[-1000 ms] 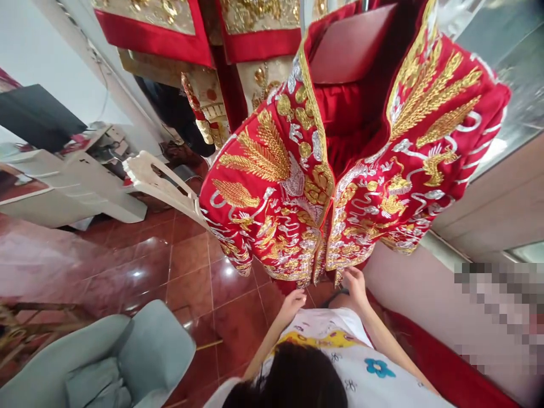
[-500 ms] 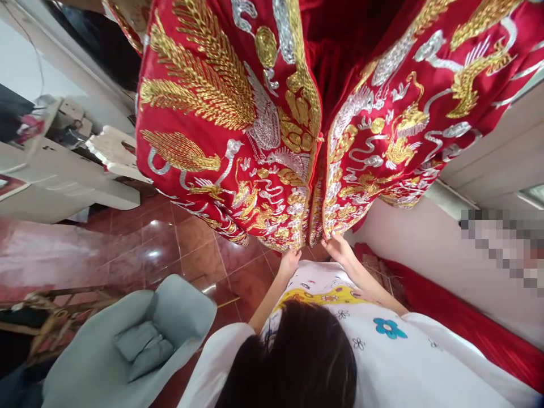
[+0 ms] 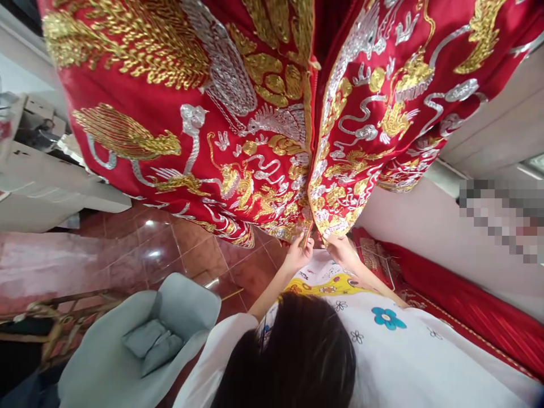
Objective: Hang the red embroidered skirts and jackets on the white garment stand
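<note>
A red jacket (image 3: pixel 140 96) with raised gold and silver embroidery of birds and dragons hangs in front of me, its front parted down the middle. My left hand (image 3: pixel 300 252) pinches the bottom corner of the left front panel at the opening. On the other side of the opening, my right hand (image 3: pixel 340 249) grips the hem corner of the right panel, thumb on the outer face. The two corners are close together, just above my lap. A zip-like edge runs along the opening; whether its ends are joined there I cannot tell.
A grey armchair (image 3: pixel 189 303) with a grey cushion stands at lower left, near a wooden frame (image 3: pixel 55 323). White furniture (image 3: pixel 63 181) lines the left side over a glossy tiled floor (image 3: pixel 199 246). Red cloth (image 3: pixel 450 283) lies along the right.
The jacket has come nearer and looks larger. Its lower front corners have drawn closer together, and my left hand has shifted slightly right and turned, its fingers now showing around the edge.
</note>
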### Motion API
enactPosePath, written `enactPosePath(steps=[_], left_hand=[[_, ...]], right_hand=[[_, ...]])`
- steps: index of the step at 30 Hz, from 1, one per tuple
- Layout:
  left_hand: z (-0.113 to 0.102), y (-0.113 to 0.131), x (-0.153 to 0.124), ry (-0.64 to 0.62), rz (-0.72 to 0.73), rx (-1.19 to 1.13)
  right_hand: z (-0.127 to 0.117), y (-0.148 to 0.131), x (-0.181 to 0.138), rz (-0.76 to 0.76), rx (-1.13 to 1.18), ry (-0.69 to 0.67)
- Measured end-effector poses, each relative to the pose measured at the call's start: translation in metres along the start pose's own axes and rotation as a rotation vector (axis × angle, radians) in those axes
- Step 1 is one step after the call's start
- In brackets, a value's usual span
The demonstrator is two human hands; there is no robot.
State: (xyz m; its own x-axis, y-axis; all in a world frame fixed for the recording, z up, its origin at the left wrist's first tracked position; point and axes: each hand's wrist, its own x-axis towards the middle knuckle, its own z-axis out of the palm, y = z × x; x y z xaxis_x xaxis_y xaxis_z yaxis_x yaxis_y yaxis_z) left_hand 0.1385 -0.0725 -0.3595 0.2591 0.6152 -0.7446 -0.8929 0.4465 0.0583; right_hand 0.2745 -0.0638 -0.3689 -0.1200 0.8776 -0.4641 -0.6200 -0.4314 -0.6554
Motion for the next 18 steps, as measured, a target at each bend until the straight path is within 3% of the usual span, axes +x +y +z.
enactPosePath(steps=[6,18], left_hand=[[0.012,-0.009,0.006,-0.032,-0.068,0.032],[0.004,-0.019,-0.002,-0.127,0.051,0.177]], right_hand=[[0.014,-0.005,-0.004,-0.030,0.021,0.103],[0.034,-0.006,-0.012,-0.063,0.093,0.191]])
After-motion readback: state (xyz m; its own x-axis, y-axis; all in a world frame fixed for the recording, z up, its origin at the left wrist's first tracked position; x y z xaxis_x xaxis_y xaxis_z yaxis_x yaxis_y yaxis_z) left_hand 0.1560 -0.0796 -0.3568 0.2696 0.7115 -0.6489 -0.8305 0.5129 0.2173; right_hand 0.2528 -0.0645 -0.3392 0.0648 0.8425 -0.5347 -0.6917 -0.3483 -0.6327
